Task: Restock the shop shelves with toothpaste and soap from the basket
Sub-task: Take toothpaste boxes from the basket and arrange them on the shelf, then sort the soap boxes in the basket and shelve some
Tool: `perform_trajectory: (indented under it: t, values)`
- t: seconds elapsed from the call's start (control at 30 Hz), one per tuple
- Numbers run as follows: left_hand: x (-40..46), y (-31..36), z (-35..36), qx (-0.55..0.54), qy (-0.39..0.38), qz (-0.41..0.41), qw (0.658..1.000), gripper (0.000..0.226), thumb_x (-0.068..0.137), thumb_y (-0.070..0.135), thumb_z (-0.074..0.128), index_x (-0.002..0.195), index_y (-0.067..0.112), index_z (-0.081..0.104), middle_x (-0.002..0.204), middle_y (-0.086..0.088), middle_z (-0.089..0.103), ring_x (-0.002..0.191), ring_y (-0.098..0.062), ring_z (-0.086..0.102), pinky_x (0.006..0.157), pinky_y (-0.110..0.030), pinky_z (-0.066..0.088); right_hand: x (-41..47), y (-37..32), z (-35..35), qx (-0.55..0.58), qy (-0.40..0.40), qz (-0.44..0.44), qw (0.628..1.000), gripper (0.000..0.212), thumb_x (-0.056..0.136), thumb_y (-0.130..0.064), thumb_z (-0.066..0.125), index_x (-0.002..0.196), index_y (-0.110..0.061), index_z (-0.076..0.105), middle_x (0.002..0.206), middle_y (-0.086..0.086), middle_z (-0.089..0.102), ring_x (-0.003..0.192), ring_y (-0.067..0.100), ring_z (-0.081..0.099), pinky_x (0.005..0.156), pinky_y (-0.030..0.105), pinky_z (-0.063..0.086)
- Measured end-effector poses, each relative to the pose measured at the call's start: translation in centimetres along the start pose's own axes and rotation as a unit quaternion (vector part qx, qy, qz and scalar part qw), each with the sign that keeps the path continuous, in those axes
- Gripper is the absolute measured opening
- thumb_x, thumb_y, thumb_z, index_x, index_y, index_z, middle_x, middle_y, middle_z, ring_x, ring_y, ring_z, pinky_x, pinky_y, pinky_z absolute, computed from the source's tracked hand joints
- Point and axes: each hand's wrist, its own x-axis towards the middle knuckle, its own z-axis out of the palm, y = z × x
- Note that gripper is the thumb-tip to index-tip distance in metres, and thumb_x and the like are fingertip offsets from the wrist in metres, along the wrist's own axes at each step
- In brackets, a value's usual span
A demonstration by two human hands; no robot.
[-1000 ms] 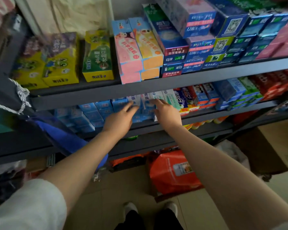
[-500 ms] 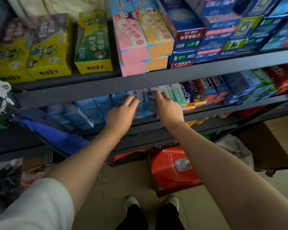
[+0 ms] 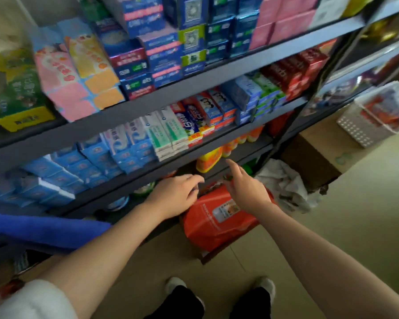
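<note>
Stacked toothpaste boxes fill the grey shelves: blue boxes (image 3: 97, 157) and white-green boxes (image 3: 168, 134) on the middle shelf (image 3: 217, 143), pink and orange boxes (image 3: 78, 72) above. My left hand (image 3: 175, 194) hovers below the middle shelf with loosely bent fingers and holds nothing. My right hand (image 3: 244, 187) hangs beside it, fingers relaxed and empty, over a red bag (image 3: 217, 222) on the floor. A white perforated basket (image 3: 373, 116) with red packs sits far right on a cardboard box.
A cardboard box (image 3: 318, 148) stands on the floor at right, with crumpled white plastic (image 3: 283, 183) beside it. Orange-yellow bottles (image 3: 210, 160) line the lower shelf. A blue cloth (image 3: 44, 229) hangs at left. My shoes (image 3: 219, 288) are on beige tiles.
Both hands have pulled back and down from the blue toothpaste boxes on the middle shelf. The view has swung right, bringing the basket into sight.
</note>
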Motion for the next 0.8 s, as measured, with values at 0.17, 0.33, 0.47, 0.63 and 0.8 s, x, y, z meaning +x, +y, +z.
perform_trajectory:
  t: [0.17, 0.33, 0.47, 0.63, 0.8]
  values:
    - [6.2, 11.5, 1.6, 0.039, -0.08, 0.1, 0.991, 0.034, 0.092, 0.029, 0.044, 0.126, 0.026, 0.047, 0.121, 0.003, 0.058, 0.106, -0.022, 0.057, 0.08, -0.033, 0.046, -5.1, 11.9, -3.0, 0.023, 0.036, 0.091, 0.995, 0.045, 0.095, -0.037, 0.04, 0.135, -0.018, 0.034, 0.111, 0.01, 0.063, 0.093, 0.033, 0.063, 0.066, 0.042, 0.051]
    - [13.3, 23.4, 5.0, 0.112, -0.099, 0.138, 0.979, 0.031, 0.092, 0.03, 0.042, 0.121, 0.02, 0.049, 0.122, -0.002, 0.058, 0.112, -0.025, 0.054, 0.084, -0.038, 0.048, -10.4, 24.7, -8.0, 0.042, 0.052, 0.157, 0.985, 0.034, 0.094, -0.036, 0.042, 0.119, -0.013, 0.047, 0.107, 0.009, 0.063, 0.099, 0.032, 0.06, 0.075, 0.043, 0.051]
    - [18.3, 31.3, 7.9, 0.102, -0.067, 0.143, 0.982, 0.032, 0.094, 0.03, 0.039, 0.124, 0.02, 0.048, 0.117, -0.003, 0.059, 0.104, -0.025, 0.058, 0.074, -0.035, 0.048, -13.4, 33.7, -12.0, 0.046, 0.066, 0.196, 0.977, 0.034, 0.094, -0.036, 0.045, 0.119, -0.014, 0.048, 0.108, 0.009, 0.063, 0.102, 0.031, 0.058, 0.077, 0.041, 0.05]
    - [24.8, 38.7, 10.4, 0.077, -0.075, 0.15, 0.983, 0.031, 0.095, 0.029, 0.039, 0.123, 0.02, 0.048, 0.116, -0.001, 0.058, 0.098, -0.022, 0.059, 0.069, -0.033, 0.047, -15.2, 42.7, -16.6, 0.063, 0.106, 0.227, 0.966, 0.036, 0.094, -0.035, 0.046, 0.121, -0.012, 0.05, 0.11, 0.008, 0.064, 0.104, 0.029, 0.057, 0.081, 0.041, 0.05]
    - [32.5, 41.7, 12.2, 0.107, -0.113, 0.153, 0.976, 0.034, 0.092, 0.03, 0.043, 0.125, 0.021, 0.047, 0.122, -0.002, 0.053, 0.105, -0.025, 0.057, 0.079, -0.037, 0.05, -13.6, 50.3, -20.1, 0.094, 0.142, 0.254, 0.952, 0.036, 0.094, -0.034, 0.046, 0.123, -0.014, 0.049, 0.11, 0.007, 0.065, 0.104, 0.027, 0.058, 0.08, 0.039, 0.049]
